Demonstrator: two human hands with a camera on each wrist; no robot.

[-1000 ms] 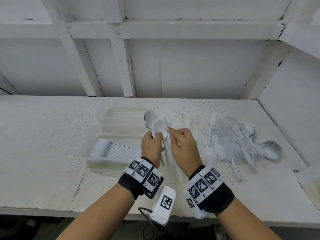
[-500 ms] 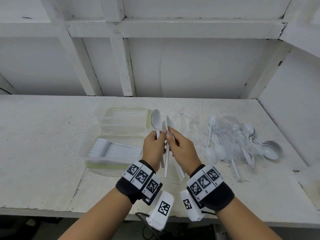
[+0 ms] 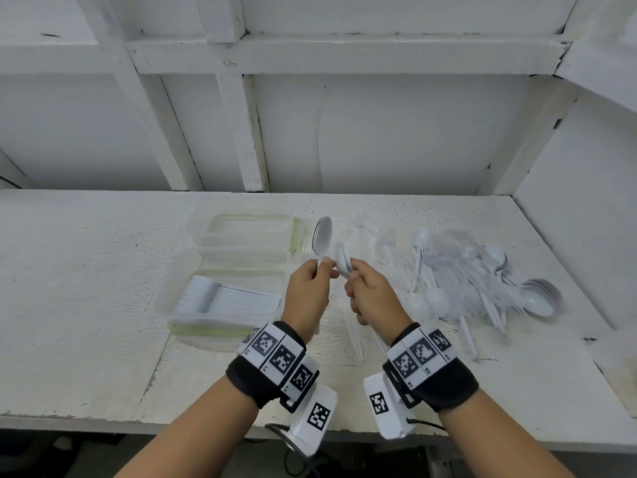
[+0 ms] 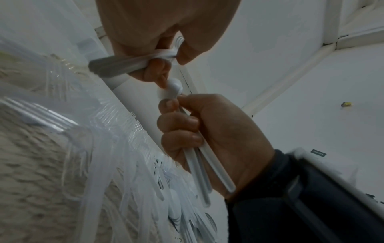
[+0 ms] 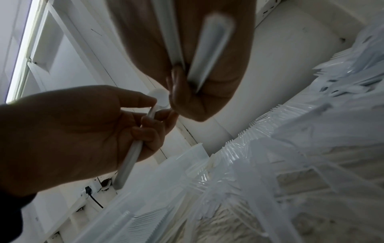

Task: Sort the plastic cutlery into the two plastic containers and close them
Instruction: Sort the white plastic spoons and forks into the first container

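Head view has your left hand (image 3: 307, 294) curled round the handles of a small stack of white spoons (image 3: 322, 236), bowls up and nested, held above the bench (image 3: 86, 305). Your right hand (image 3: 374, 298) pinches another white spoon (image 3: 342, 262) just beside that stack, its bowl tilted toward the left hand's thumb (the two hands are almost touching there). From the left wrist camera, the right hand (image 4: 212, 134) shows fingers wrapped over several white handles that run down past the palm, while the left hand's fingers (image 4: 155, 70) clamp the gathered spoon necks. From the right wrist camera, the left hand (image 5: 72, 134) grips one handle clearly; how many lie behind it you cannot tell.

Left of your hands sits the near plastic container (image 3: 179, 305), open, with a neat row of white spoons (image 3: 227, 300) lying on their sides in it. Behind it stands a second clear container (image 3: 206, 232), with nothing in it that shows. Right of your hands, a loose pile of cutlery (image 3: 475, 284) spreads over the bench, white spoons mixed with clear pieces, and clear forks (image 5: 239, 148) lie nearer the middle.
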